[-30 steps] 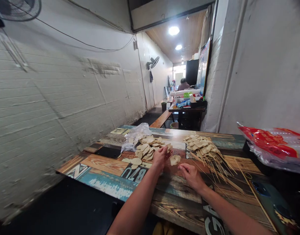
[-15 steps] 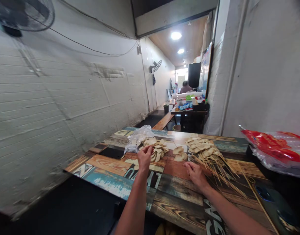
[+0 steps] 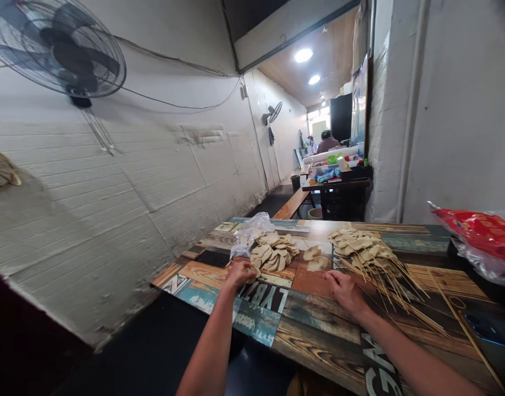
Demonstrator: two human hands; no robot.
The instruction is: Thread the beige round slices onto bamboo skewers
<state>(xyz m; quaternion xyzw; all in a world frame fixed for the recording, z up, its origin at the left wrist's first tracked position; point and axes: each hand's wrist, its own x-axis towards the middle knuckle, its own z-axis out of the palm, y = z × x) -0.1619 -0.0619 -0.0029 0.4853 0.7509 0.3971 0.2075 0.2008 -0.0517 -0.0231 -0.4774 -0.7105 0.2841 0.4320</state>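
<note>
My left hand point(image 3: 240, 273) is at the near left edge of a heap of thin, flat beige slices point(image 3: 275, 253), its fingers curled down. Whether a slice is between those fingers is hidden. Over the table's middle, my right hand point(image 3: 342, 288) has thumb and forefinger pinched together; what they hold, if anything, is too small to make out. Just beyond its fingertips lie a few loose slices point(image 3: 317, 264). To the right is a second pile of slices point(image 3: 361, 246), threaded on thin wooden skewers point(image 3: 394, 291) whose bare ends point toward me.
A crumpled clear plastic bag point(image 3: 254, 225) lies beside the left heap, with a flat black object point(image 3: 213, 257) near it. At the right are a red plastic package point(image 3: 478, 228) and a phone point(image 3: 485, 330). A person point(image 3: 328, 144) sits far back, past a cluttered table point(image 3: 338, 185).
My left hand has moved down and left, from the heap's top to its near left edge. The right hand stays pinched in about the same place. The view has turned left.
</note>
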